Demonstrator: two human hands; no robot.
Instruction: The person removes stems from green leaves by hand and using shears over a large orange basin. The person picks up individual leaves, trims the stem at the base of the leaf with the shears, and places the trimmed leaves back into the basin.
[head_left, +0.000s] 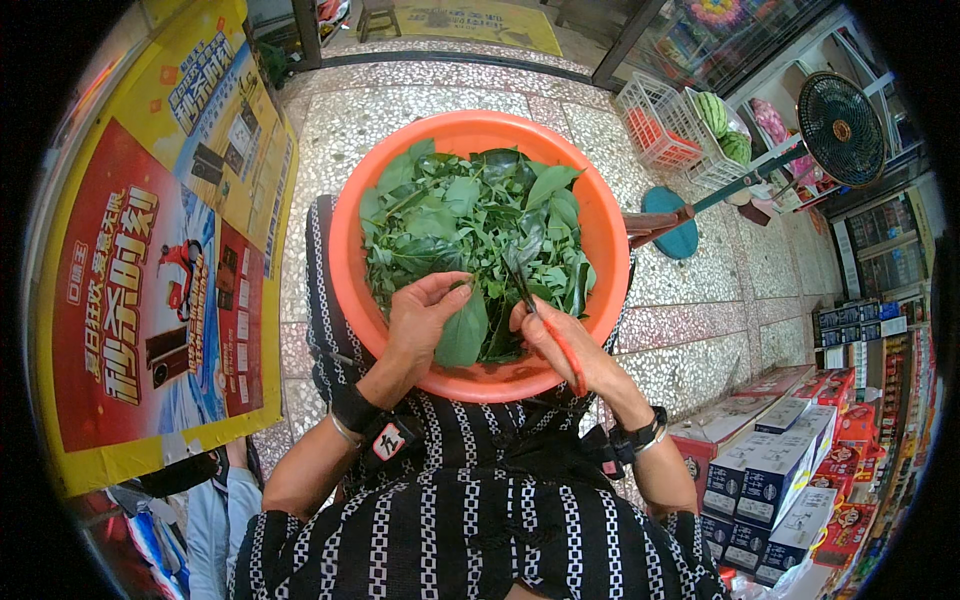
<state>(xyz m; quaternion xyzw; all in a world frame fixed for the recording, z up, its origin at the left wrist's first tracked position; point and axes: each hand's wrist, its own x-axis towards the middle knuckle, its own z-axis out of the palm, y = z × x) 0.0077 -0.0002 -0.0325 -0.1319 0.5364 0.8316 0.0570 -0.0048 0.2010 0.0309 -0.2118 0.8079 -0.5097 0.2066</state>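
An orange plastic basin (480, 124) rests across my lap, filled with green leaves (450, 206), some whole and some in cut pieces. My left hand (426, 311) pinches a broad green leaf (462, 330) near its upper end, and the leaf hangs over the near side of the basin. In my right hand (562, 341) are scissors (566, 358) with red handles. Their dark blades point away from me over the leaves, a little to the right of the held leaf. Whether the blades touch any leaf is hard to tell.
A printed poster board (172, 247) stands close on my left, with a person's leg (225, 517) below it. To the right are a standing fan (841, 129), plastic crates (652, 124) with watermelons (720, 124), and stacked cartons (772, 480). Terrazzo floor (690, 337) surrounds me.
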